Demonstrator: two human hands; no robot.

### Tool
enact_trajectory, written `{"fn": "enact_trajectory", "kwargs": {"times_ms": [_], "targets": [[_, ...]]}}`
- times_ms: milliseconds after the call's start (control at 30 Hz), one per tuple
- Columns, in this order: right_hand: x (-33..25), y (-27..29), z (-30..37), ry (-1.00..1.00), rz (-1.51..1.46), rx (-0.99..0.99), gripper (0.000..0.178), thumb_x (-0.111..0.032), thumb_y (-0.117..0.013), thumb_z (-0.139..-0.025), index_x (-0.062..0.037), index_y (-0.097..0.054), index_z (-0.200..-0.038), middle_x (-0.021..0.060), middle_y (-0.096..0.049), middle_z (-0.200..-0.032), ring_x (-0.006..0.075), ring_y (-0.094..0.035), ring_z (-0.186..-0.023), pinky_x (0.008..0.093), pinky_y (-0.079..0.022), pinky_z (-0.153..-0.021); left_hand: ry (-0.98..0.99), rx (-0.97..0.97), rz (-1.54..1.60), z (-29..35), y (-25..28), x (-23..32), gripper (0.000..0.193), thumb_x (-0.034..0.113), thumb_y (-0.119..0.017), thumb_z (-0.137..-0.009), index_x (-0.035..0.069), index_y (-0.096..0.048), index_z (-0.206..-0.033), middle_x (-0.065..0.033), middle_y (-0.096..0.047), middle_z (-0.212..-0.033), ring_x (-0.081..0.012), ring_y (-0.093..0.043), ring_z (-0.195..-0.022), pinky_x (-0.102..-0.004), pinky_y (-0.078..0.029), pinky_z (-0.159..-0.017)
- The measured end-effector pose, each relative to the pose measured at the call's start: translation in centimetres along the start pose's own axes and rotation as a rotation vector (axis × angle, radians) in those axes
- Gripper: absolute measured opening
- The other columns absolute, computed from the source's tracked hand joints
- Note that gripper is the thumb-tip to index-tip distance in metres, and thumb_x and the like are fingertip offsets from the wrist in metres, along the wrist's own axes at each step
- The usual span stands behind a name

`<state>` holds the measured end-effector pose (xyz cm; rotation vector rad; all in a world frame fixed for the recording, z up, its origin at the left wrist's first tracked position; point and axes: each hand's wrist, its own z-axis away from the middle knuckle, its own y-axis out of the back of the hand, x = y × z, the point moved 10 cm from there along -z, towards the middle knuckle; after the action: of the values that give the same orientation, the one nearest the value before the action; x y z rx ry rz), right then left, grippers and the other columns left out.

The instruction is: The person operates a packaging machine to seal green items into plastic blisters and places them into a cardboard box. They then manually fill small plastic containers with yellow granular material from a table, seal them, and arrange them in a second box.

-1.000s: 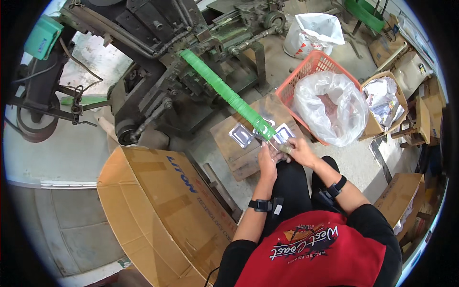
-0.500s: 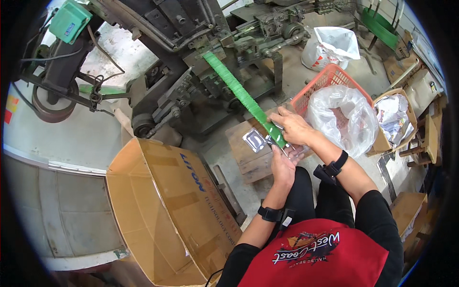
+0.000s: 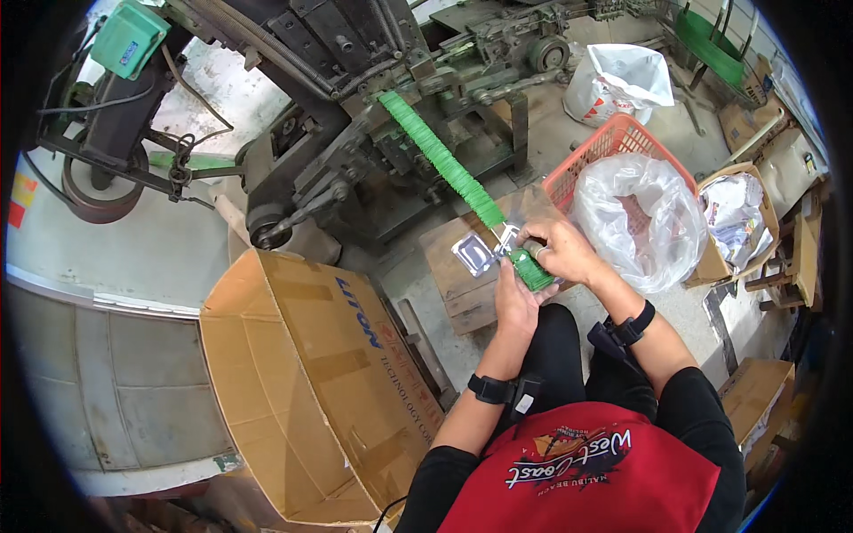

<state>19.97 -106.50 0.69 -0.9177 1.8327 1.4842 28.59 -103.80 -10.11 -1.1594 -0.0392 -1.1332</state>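
Note:
A long row of thin green pieces (image 3: 440, 160), packed face to face, slopes down from the dark machine toward me. Just below its lower end, my left hand (image 3: 515, 306) cups a short bundle of the same green pieces (image 3: 531, 269) from beneath. My right hand (image 3: 569, 253) has its fingers curled on the bundle's upper right side. Both hands grip it; what the pieces are exactly is too small to tell. Beside my left fingertips lies a shiny clear plastic tray (image 3: 474, 255) on a wooden board (image 3: 462, 306).
A large open cardboard box (image 3: 320, 355) stands at my left. At right are a red plastic basket (image 3: 613, 133) with a clear bag (image 3: 591, 240), a white sack (image 3: 613, 98) and a small carton (image 3: 764, 204). The machine (image 3: 355, 169) fills the far side.
The green row now ends higher up, short of my hands. A short bundle is separate from it in my hands. My right hand has shifted slightly down and right.

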Motion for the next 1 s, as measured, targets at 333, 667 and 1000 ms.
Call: {"fn": "enact_trajectory", "kwargs": {"times_ms": [333, 667, 1000], "targets": [[-2.9, 2.6, 3.5, -0.017, 0.413, 0.223, 0.028, -0.002, -0.052, -0.062, -0.0031, -0.061, -0.088, 0.0146, -0.060, -0.086, 0.0342, -0.058, -0.082, 0.0427, -0.046, -0.070, 0.139, 0.083, -0.308, 0.8, -1.9, -0.5, 0.035, 0.040, -0.039, -0.093, 0.009, -0.051, -0.106, -0.0070, -0.062, -0.082, -0.0200, -0.064, -0.066, -0.0309, -0.052, -0.045], [11.5, 1.4, 10.1, -0.595, 0.530, 0.172, 0.023, -0.011, -0.056, -0.070, -0.0034, -0.061, -0.092, 0.0210, -0.063, -0.082, 0.0382, -0.061, -0.076, 0.0462, -0.048, -0.071, 0.285, -0.226, -0.567, 10.9, -6.1, 5.7, 0.034, 0.032, -0.040, -0.095, 0.000, -0.051, -0.101, -0.0178, -0.063, -0.076, -0.0241, -0.064, -0.057, -0.0256, -0.046, -0.038], [15.5, -2.1, 9.3, -0.427, 0.691, 0.201, 0.029, -0.005, -0.056, -0.069, -0.0005, -0.061, -0.097, 0.0242, -0.060, -0.078, 0.0417, -0.059, -0.075, 0.0475, -0.046, -0.067, -0.677, 0.407, -0.662, 18.5, 9.6, 43.4, 0.027, 0.027, -0.052, -0.092, 0.000, -0.053, -0.088, -0.0094, -0.058, -0.063, -0.0167, -0.058, -0.044, -0.0225, -0.043, -0.031]]}}
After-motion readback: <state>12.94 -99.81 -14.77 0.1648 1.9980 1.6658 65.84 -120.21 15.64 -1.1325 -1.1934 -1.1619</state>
